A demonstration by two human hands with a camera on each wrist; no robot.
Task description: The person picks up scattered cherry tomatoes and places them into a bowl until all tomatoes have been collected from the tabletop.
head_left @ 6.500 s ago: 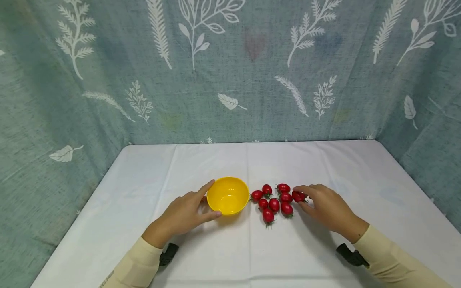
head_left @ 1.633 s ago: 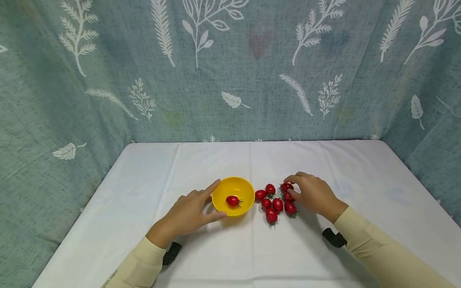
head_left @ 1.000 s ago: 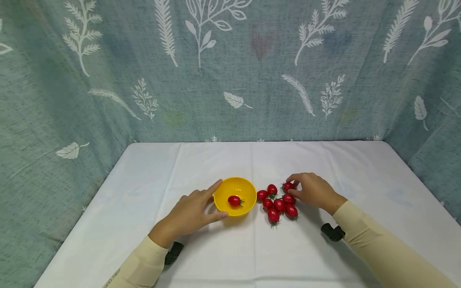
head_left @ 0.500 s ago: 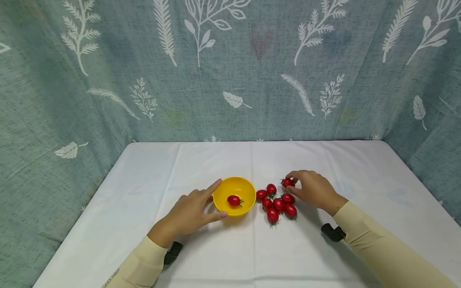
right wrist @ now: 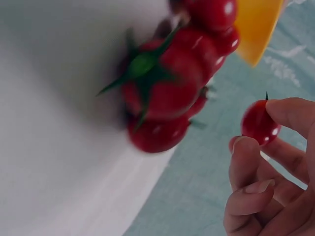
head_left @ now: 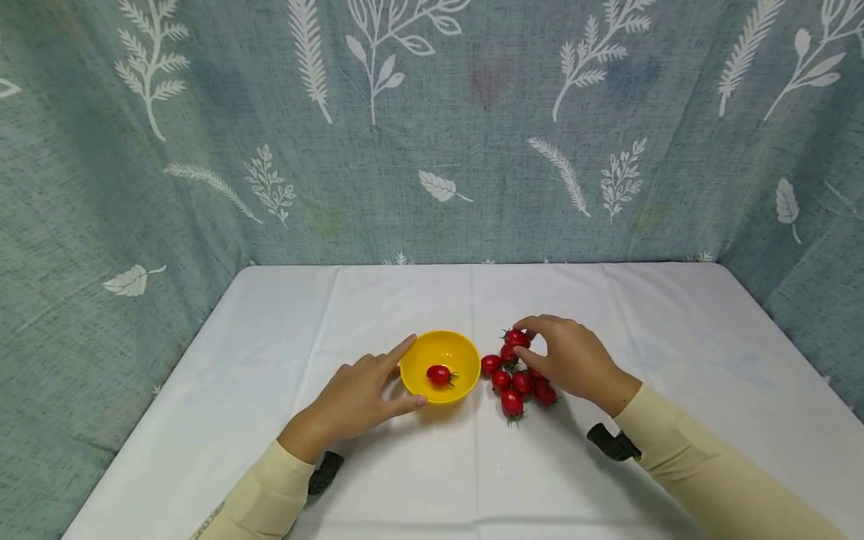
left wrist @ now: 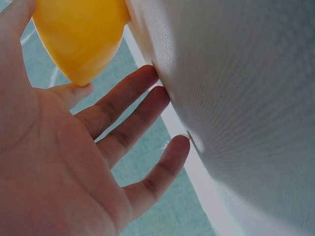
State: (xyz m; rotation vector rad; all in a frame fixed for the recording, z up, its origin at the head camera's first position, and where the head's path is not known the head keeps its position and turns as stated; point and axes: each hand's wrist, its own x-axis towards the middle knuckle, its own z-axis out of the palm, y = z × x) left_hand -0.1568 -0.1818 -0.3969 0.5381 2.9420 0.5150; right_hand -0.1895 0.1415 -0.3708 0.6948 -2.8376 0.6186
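Note:
A yellow bowl (head_left: 439, 348) sits mid-table with one cherry tomato (head_left: 439, 375) inside. My left hand (head_left: 351, 401) holds it from the left, thumb and index finger at opposite sides of the rim. In the left wrist view, the other fingers (left wrist: 142, 105) spread out and their tips rest at the cloth. My right hand (head_left: 574, 360) pinches a cherry tomato (right wrist: 260, 123) with a green stem between thumb and fingertips, raised above the table. Below and beside it, several more cherry tomatoes (head_left: 511, 403) lie clustered to the right of the bowl; the hand partly hides some.
A white cloth (head_left: 378, 300) covers the table. A green-blue curtain (head_left: 432, 150) with white leaf prints hangs behind and at the sides. Black straps (head_left: 613, 442) with the wrist cameras sit at the sleeves.
One tomato has come to lie in the bowl since the oldest frame. My right hand has since picked another from the pile's back, lifted it and moved left. My left hand stays at the bowl.

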